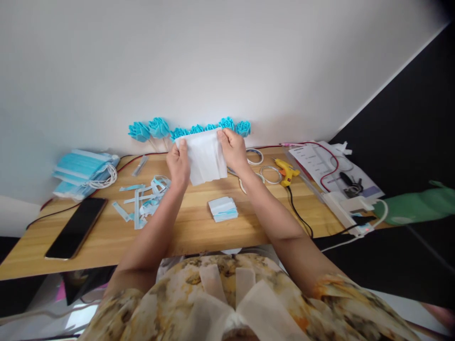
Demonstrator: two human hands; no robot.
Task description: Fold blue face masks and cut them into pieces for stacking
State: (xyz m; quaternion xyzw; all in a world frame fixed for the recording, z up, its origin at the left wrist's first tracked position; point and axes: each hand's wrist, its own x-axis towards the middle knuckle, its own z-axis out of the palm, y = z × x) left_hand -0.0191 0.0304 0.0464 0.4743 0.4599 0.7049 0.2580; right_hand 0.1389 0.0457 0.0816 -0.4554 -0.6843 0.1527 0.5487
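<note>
A white sheet of thin, creased fabric (207,158) is stretched between my hands above the table. My left hand (178,163) pinches its left edge, thumb on top. At the upper right corner my right hand (233,150) grips it with closed fingers. Behind the sheet stands a row of blue fabric flowers (159,127), partly covered by it. Below my hands lies a small stack of white and blue fabric pieces (223,209). Cut strips with blue parts (137,208) are heaped near my left forearm.
Blue face masks (83,170) are piled at the left, behind a phone (76,228). On the right are tape rolls (271,174), a yellow glue gun (286,172) with a black cord, a printed sheet (313,163) and a white power strip (346,213). A wall rises behind the table.
</note>
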